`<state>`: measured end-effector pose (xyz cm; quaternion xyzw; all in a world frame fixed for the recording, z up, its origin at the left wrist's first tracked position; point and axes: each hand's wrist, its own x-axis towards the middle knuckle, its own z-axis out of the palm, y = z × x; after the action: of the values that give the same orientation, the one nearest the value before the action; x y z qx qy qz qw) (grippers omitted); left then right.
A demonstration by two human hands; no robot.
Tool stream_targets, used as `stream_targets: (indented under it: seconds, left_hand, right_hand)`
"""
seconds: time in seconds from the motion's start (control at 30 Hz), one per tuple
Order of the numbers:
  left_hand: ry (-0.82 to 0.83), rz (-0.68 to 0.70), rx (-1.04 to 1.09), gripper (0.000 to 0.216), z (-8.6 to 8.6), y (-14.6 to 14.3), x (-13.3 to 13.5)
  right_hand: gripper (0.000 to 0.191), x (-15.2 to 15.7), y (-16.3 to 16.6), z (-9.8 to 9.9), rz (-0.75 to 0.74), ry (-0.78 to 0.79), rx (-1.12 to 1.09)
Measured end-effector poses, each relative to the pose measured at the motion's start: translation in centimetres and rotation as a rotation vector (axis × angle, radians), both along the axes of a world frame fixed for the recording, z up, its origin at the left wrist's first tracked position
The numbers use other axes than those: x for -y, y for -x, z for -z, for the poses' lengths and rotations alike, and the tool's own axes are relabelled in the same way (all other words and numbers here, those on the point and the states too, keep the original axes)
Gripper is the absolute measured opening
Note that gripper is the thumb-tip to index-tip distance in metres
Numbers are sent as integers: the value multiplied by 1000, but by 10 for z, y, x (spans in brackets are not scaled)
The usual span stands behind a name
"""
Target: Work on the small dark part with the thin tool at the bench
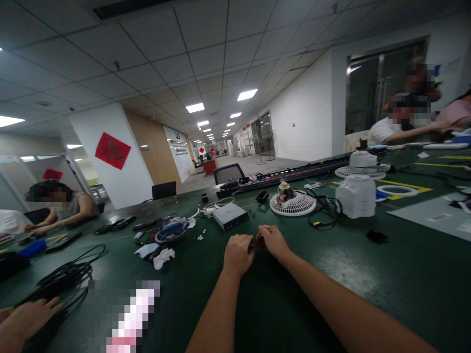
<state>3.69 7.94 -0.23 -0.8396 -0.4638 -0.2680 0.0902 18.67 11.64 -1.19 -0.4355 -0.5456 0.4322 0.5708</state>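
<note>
The left hand (237, 255) is pinched around a small dark bit (251, 244) — it sticks out toward the right hand (273, 241), just beside. From here I can't tell how closed that one is, or what it has. Just past both — a gray box (230, 216).
</note>
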Motion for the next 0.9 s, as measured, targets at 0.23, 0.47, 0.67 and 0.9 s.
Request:
stream_targets:
  seconds: [0.23, 0.47, 0.67, 0.9]
  left_hand:
    - [37, 21, -75, 39, -2, -1, 2]
    - [31, -8, -113, 34, -5, -2, 3]
    - [-5, 5, -91, 40, -8, -2, 6]
    - [-9, -47, -32, 46, -7, 0, 5]
  right_hand:
    - [39, 3, -3, -3, 64, -135, 291]
    - [37, 5, -4, -8, 83, -195, 465]
    - [37, 7, -7, -10, 196, -193, 509]
    - [36, 5, -14, -6, 77, -62, 274]
